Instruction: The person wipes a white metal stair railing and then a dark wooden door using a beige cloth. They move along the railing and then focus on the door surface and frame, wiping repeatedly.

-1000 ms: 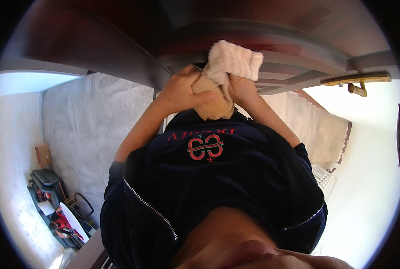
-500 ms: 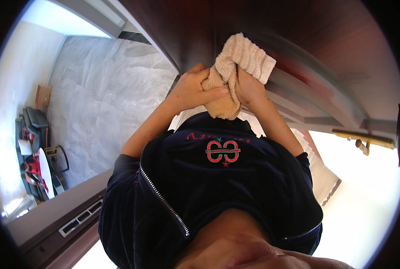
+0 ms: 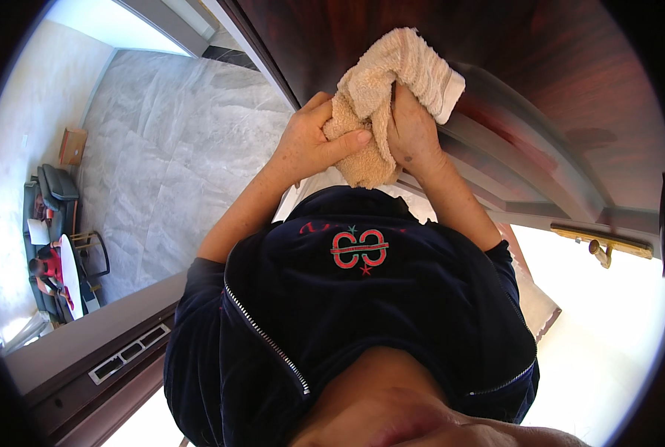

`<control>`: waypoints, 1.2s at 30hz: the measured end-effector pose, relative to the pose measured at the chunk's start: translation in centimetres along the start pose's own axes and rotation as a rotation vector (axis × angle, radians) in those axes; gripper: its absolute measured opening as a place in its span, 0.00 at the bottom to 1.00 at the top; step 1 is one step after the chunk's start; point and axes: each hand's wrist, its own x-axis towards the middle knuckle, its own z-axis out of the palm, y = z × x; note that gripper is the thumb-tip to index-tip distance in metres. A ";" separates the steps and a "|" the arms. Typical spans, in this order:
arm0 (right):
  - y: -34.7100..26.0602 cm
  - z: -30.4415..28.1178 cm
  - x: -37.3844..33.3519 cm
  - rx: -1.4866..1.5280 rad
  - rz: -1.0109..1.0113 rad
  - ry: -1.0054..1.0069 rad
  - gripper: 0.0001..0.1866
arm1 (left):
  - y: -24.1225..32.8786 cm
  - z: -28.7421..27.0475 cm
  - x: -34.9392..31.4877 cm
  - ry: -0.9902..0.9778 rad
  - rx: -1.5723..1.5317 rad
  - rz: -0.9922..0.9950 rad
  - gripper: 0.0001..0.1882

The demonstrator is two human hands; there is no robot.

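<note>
Both of my hands are raised in front of my chest and grip one beige terry towel point(image 3: 396, 71). My left hand point(image 3: 310, 145) pinches the towel's lower bunched part, thumb across it. My right hand point(image 3: 411, 127) is closed around the middle of the towel, which it holds up to the dark red wooden door point(image 3: 571, 97). The upper end of the towel, with a white band, lies against the door's panel moulding. My dark blue zip jacket point(image 3: 347, 320) fills the lower middle of the view.
A gold lever handle point(image 3: 600, 246) sticks out of the door at the right. The door's edge with a metal latch plate point(image 3: 124, 361) runs along the lower left. Grey marble floor point(image 3: 176, 156) spreads beyond it, with dark chairs and a white table point(image 3: 61, 261) at the far left.
The view has swung, so more of the floor shows and the handle has slid to the lower right. The towel has been bunched tighter between both hands, still against the door.
</note>
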 end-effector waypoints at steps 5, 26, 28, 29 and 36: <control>0.7 2.1 -2.1 -0.249 -0.076 -0.099 0.25 | -1.2 0.9 -1.7 -0.175 0.176 -0.119 0.30; -3.4 -6.7 0.4 0.013 0.257 0.088 0.14 | -1.6 2.1 1.8 -0.250 -0.178 0.081 0.39; -4.3 -6.5 0.9 -0.016 0.251 0.108 0.14 | -1.8 2.1 2.1 -0.318 -0.190 0.055 0.46; -4.8 -6.4 1.1 -0.012 0.232 0.142 0.13 | -1.9 2.2 2.2 -0.342 -0.216 0.058 0.48; -7.4 -6.8 3.9 0.060 -0.024 0.407 0.07 | -2.5 1.2 3.5 -0.443 -0.399 0.029 0.56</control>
